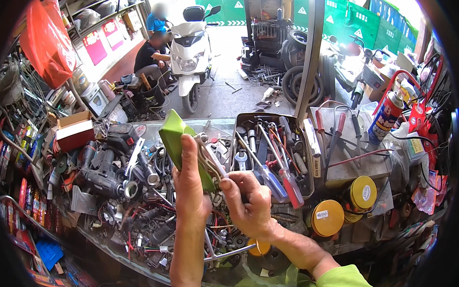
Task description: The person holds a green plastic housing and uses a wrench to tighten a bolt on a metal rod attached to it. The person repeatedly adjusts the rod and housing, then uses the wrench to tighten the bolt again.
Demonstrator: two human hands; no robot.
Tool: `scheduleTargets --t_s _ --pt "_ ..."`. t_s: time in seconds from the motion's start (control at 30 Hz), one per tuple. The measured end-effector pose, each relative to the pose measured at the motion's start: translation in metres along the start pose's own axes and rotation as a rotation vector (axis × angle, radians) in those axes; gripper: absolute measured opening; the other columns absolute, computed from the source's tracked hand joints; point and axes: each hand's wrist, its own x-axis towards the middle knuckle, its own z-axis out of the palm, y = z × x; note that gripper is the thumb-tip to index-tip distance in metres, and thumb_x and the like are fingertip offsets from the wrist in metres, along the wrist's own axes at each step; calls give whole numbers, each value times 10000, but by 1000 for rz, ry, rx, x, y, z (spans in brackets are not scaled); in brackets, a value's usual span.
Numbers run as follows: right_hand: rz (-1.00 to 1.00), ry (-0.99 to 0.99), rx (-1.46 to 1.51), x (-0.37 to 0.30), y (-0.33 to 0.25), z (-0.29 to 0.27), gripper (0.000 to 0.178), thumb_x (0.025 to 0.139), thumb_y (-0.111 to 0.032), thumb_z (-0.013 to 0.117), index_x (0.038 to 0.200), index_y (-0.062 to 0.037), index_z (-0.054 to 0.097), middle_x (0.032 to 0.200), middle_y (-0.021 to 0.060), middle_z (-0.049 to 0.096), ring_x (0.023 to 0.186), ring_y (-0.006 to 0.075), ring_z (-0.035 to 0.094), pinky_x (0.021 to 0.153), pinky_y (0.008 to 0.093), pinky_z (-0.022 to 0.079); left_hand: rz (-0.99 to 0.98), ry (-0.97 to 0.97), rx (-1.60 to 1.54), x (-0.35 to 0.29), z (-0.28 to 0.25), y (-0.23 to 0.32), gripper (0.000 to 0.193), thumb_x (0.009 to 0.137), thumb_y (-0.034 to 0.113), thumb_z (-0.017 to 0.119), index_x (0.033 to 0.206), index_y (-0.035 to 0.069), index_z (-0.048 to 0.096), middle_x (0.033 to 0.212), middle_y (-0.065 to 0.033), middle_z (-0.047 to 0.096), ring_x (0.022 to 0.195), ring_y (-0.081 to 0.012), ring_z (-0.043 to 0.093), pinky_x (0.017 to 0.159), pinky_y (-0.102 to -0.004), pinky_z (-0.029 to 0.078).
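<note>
My left hand [191, 187] is raised over the cluttered bench, thumb up, gripping a bright green moulded part [174, 136]. A slim silver-grey metal piece [212, 157] lies along the right side of the green part. My right hand [247, 202] has its thumb and curled fingers closed on the lower end of that metal piece. Whether the metal piece is fixed to the green part I cannot tell. Below both hands, small parts and wires cover the glass-topped bench, and a thin bent metal rod [230, 253] lies near its front edge.
A metal tray [310, 189] of screwdrivers and wrenches stands right of my hands. Farther right are yellow-lidded round tins [328, 218] and a spray can [387, 118]. Cordless drills [104, 177] lie left. Beyond the bench, two people are beside a white scooter [189, 56].
</note>
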Motion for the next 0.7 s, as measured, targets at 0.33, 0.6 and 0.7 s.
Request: scheduleTargets --t_s 0.33,0.6,0.7 --pt "126 289 329 12 -5 -14 239 977 -183 461 1026 22 574 596 -48 427 489 5 335 448 183 262 -17 43 -84 3 2 14 331 844 408 725 829 105 592 676 -31 595 583 -166 604 576 -325 516" --pt "149 176 271 15 8 -11 204 967 -87 498 1120 47 508 758 34 590 652 67 544 596 224 455 -25 10 -178 5 -16 35 318 825 308 757 985 79 605 826 -33 620 585 -139 602 557 -310 512" --pt "23 129 138 10 15 -6 155 942 -54 546 1068 36 550 707 31 602 605 64 562 542 224 457 -54 -45 -232 3 -17 39 305 838 299 743 993 75 605 841 -39 623 622 -138 602 578 -333 525"
